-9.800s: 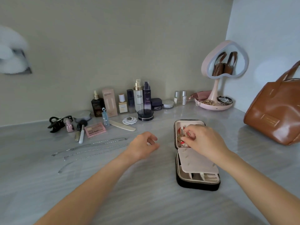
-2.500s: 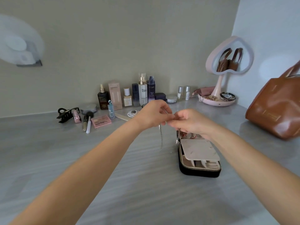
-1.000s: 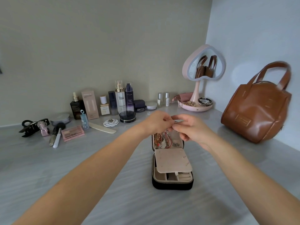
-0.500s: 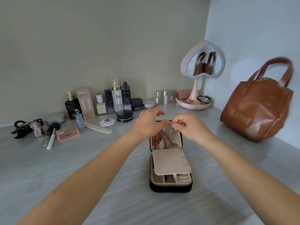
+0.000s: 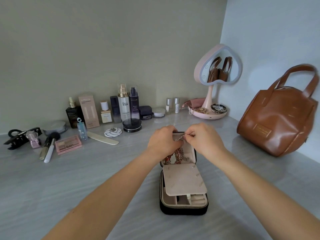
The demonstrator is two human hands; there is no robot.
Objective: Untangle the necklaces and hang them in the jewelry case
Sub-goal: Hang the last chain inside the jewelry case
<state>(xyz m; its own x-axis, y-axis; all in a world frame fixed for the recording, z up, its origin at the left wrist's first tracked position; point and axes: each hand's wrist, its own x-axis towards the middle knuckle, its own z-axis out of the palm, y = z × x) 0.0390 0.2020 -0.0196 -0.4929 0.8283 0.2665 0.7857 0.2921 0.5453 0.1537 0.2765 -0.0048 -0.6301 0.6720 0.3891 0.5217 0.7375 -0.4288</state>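
Note:
A black zip jewelry case point(image 5: 183, 209) lies open on the grey table, its pink-lined lid flat at the far end. Both my hands hover over the lid's top edge. My left hand point(image 5: 163, 142) and my right hand point(image 5: 204, 140) each pinch the top of a thin silver necklace point(image 5: 182, 137) between them. Its chain hangs down into the lid among other red and silver necklaces point(image 5: 176, 155). A pink flap point(image 5: 183, 179) covers part of the case's compartments.
Cosmetic bottles and jars point(image 5: 123, 104) line the back wall. A pink palette point(image 5: 68, 144), brushes and a black hair clip point(image 5: 20, 136) lie at the left. A heart-shaped pink mirror point(image 5: 217, 66) with a tray stands at the back right, beside a brown leather handbag point(image 5: 277, 122).
Several necklaces that lay on the table at the left are gone from there. My hands have lowered closer together onto the lid's top edge, still pinching the silver necklace.

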